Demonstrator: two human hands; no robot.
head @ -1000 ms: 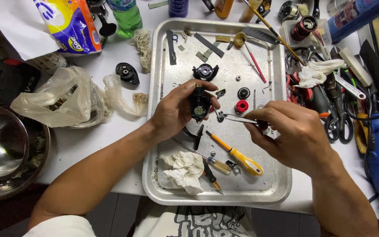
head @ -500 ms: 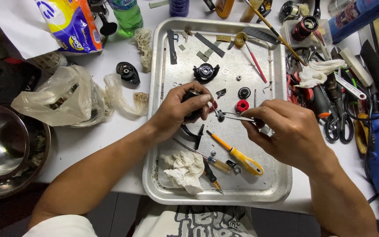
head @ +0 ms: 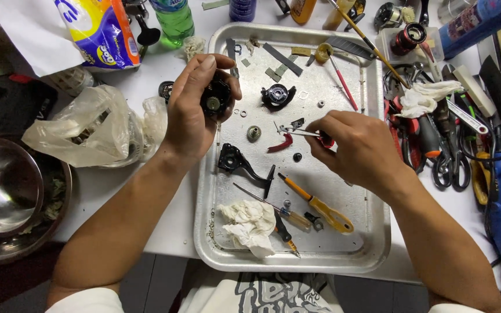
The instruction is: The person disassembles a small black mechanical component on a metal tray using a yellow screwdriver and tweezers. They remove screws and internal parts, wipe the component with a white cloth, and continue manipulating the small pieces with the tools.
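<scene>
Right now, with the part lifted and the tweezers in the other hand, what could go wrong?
The left hand holds the black part at the tray edge; dropped, it may fall outside. The right hand pinches tweezers above a loose gear and washers; a nudge could scatter them.

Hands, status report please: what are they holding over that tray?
Left hand grips black round part. Right hand pinches tweezers over metal tray. Small parts lie loose below.
</scene>
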